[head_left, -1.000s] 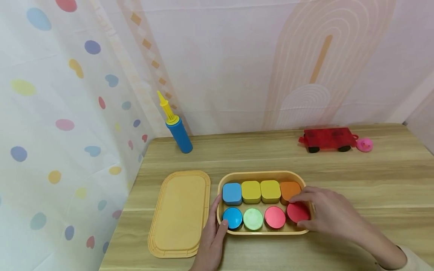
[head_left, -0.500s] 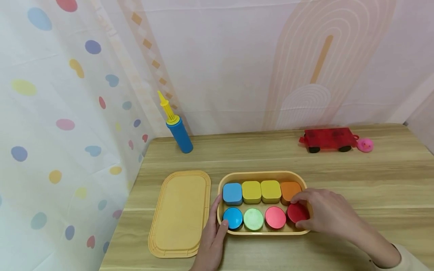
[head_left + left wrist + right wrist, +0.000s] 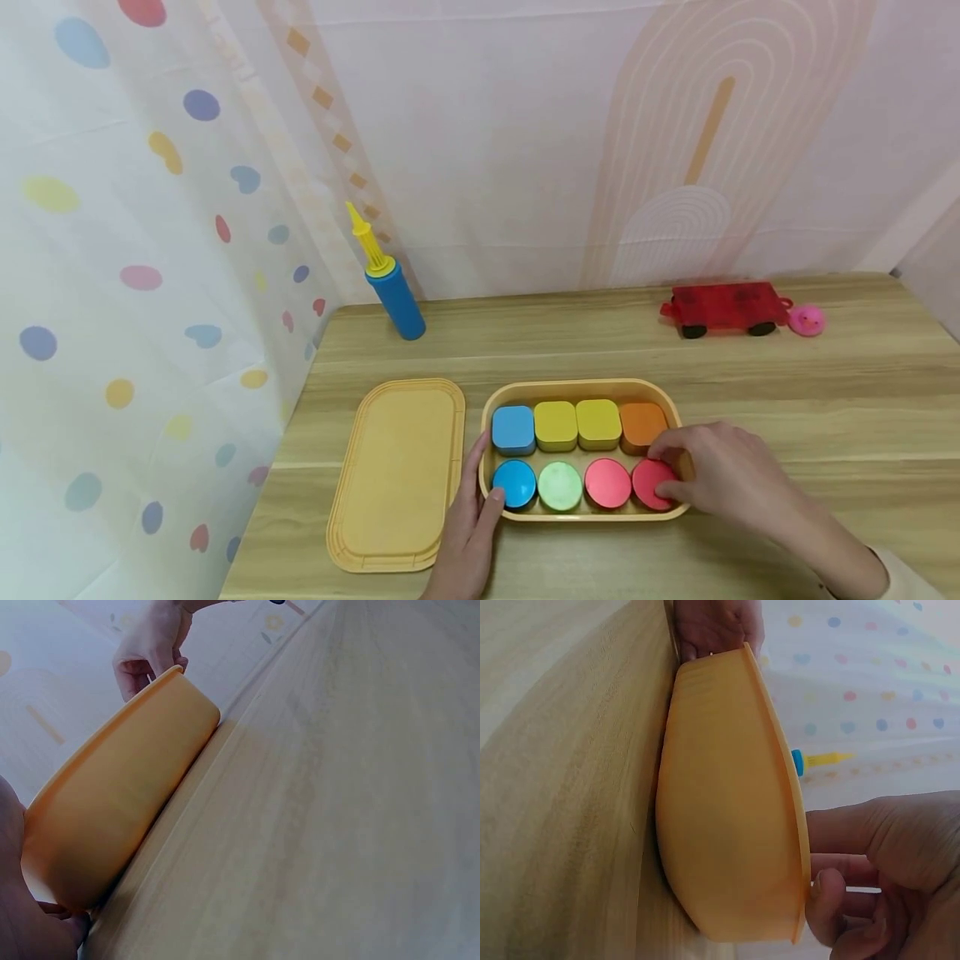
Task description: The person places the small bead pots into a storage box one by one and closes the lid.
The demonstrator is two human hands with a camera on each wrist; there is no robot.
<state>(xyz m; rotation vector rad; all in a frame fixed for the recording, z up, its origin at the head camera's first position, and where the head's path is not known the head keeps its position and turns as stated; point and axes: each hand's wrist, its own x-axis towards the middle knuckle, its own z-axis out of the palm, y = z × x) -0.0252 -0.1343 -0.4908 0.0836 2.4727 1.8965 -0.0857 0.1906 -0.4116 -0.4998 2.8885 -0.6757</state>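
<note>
My left hand [image 3: 468, 533] holds the left end of a yellow-orange plastic box [image 3: 581, 516], thumb at its front corner and fingers along the outside. Inside the box, a back row has a light-blue square block [image 3: 513, 429], two yellow square blocks [image 3: 556, 425] and an orange square block [image 3: 642, 427]. The front row holds a blue round block [image 3: 514, 483], a pale green round block [image 3: 560, 486] and a pinkish-red round block [image 3: 607, 483]. At the row's right end, my right hand [image 3: 731, 471] pinches a red round block [image 3: 649, 483] between thumb and fingers. The box wall hides the blocks in both wrist views.
A matching flat lid [image 3: 401, 467] lies left of the box on the wooden table [image 3: 562, 337]. Behind stand a blue and yellow hand pump [image 3: 397, 300], a red toy cart [image 3: 726, 306] and a small pink rubber duck [image 3: 807, 320]. Patterned curtains hang at the back and left.
The red round block, tilted in my right hand before, now sits flatter and lower at the front row's right end. The right fingers have shifted slightly; my left hand has stayed put.
</note>
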